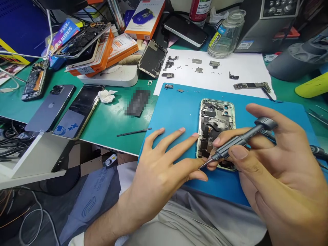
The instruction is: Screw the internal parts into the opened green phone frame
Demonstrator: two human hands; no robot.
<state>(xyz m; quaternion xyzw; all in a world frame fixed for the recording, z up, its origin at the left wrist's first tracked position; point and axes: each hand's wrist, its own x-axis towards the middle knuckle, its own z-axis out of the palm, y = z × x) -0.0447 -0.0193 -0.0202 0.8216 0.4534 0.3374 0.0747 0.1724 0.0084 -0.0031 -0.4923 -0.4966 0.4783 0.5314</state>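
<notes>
From where I stand, the opened phone (217, 119) lies flat on a blue mat (176, 109), its pale green frame edging a dark, cluttered interior. Two camera rings sit near the far right corner, black modules line the left side, and a silvery-grey patch spreads across the middle. Its near end is partly covered by fingers and by the screwdriver (235, 142), a dark grey tool with a ribbed barrel and a thin tip.

The phone sits between the two hands. Just to its left, the left hand (162, 167) is spread palm down, fingers fanned and gripping nothing that I can see; its middle fingertip comes right up to the frame's edge, and its forefinger reaches the near left corner. The right hand (279, 164) hangs over the phone's near right part, holding the screwdriver between thumb and fingers, forefinger raised past the cap. The tip slants down beside the left forefinger and thumb; whether it touches them, I can't tell.

Beyond the mat, a white paper (256, 68) carries small metal plates, tiny screws and a long logic board (249, 86). A glass jar (225, 37) stands at its far edge. To the left, a thin black stick (134, 132) lies on the green tabletop (107, 145).
</notes>
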